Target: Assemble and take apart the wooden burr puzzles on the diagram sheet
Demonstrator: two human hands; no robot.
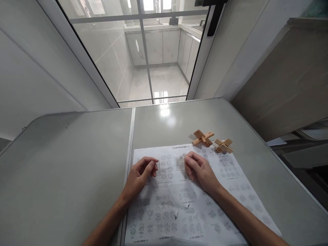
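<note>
A large printed sheet (169, 191) with rows of small diagrams lies on the grey table. My left hand (144, 172) rests over its upper left part, fingers curled loosely and thumb near the index finger, with nothing visible in it. Over the upper middle of the sheet is my right hand (198, 169), its fingers curled in and the fingertips pressed together; whatever they may hold is hidden. Just beyond the right hand, a wooden interlocking puzzle (203, 138) sits at the sheet's top edge. A smaller, paler wooden puzzle (223, 146) stands to its right, on the sheet's corner.
The table (89, 164) has a seam strip (130, 136) running left of the sheet. Beyond its far edge stands a glass door (143, 51) with a black handle (215, 18). Shelving with papers (314, 130) is at the right.
</note>
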